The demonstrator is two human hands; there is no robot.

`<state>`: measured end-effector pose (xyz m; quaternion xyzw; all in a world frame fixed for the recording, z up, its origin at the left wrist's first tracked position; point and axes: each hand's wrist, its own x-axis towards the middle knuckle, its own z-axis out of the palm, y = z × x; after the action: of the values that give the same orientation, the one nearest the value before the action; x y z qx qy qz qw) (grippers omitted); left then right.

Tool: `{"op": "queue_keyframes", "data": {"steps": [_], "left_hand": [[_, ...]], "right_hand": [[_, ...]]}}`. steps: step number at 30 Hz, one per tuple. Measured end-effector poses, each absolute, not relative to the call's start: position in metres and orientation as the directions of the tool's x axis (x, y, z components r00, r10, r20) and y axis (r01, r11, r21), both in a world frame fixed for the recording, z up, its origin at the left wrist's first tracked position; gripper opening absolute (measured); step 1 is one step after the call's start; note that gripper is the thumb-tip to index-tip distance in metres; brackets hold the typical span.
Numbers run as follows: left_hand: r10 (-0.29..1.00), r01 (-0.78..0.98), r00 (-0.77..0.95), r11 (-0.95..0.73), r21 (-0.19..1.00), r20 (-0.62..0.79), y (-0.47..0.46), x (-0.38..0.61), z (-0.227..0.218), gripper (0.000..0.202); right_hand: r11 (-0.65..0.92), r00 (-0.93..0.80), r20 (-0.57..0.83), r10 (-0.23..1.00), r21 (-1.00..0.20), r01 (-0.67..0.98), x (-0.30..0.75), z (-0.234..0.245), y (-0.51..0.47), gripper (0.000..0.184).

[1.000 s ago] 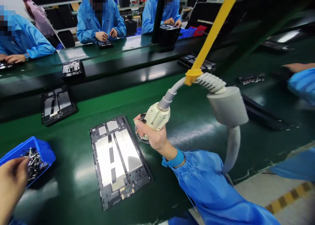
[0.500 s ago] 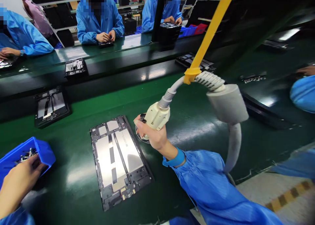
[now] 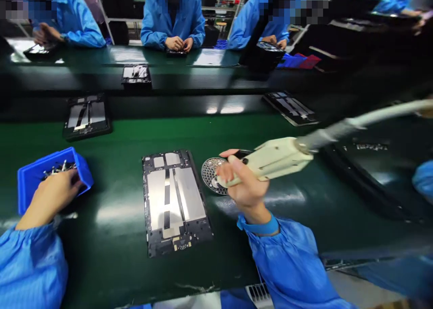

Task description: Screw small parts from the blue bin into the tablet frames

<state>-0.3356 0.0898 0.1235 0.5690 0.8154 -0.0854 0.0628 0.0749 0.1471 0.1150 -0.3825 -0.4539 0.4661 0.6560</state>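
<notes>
Left hand [image 3: 57, 191] in blue plastic bin [image 3: 30, 182] near bench's left end, fingers curled down among small metal parts [image 3: 59, 168]; whether they hold any, cannot tell. Green bench [image 3: 101, 133] carries dark tablet frame [image 3: 174, 200] with silver foil strips, lying flat between hands. Just right of frame, round perforated metal disc [image 3: 211, 176], partly behind right hand [image 3: 245, 182], fingers wrapped around cream hose-fed hand tool [image 3: 277, 158], held nearly level beside disc. Grey hose [image 3: 372, 119] runs off right.

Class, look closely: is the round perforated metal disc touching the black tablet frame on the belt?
Apart: the head view shows a thin strip of green belt between the disc and the frame.
</notes>
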Motion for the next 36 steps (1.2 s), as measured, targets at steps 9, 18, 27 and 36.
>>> {"op": "queue_keyframes", "data": {"steps": [9, 18, 27, 36], "left_hand": [[0.892, 0.885, -0.438, 0.406, 0.227, 0.113, 0.061, -0.321, 0.138, 0.052], [0.848, 0.83, -0.484, 0.368, 0.419, 0.214, 0.055, -0.304, 0.152, 0.06], [0.891, 0.736, -0.346, 0.062, 0.674, 0.295, 0.063, -0.255, 0.149, 0.034], [0.919, 0.499, 0.331, -0.365, 0.786, 0.217, 0.087, -0.135, 0.108, 0.026]], "right_hand": [[0.09, -0.292, 0.166, 0.942, -0.962, -0.257, 0.069, 0.156, 0.059, 0.025], [0.046, -0.4, 0.123, 0.908, -0.979, -0.197, 0.053, 0.147, 0.041, 0.027], [0.069, -0.44, 0.124, 0.889, -0.988, -0.138, 0.053, 0.147, 0.04, 0.024], [0.063, -0.466, 0.12, 0.877, -0.989, -0.137, 0.05, 0.145, 0.041, 0.022]]}}
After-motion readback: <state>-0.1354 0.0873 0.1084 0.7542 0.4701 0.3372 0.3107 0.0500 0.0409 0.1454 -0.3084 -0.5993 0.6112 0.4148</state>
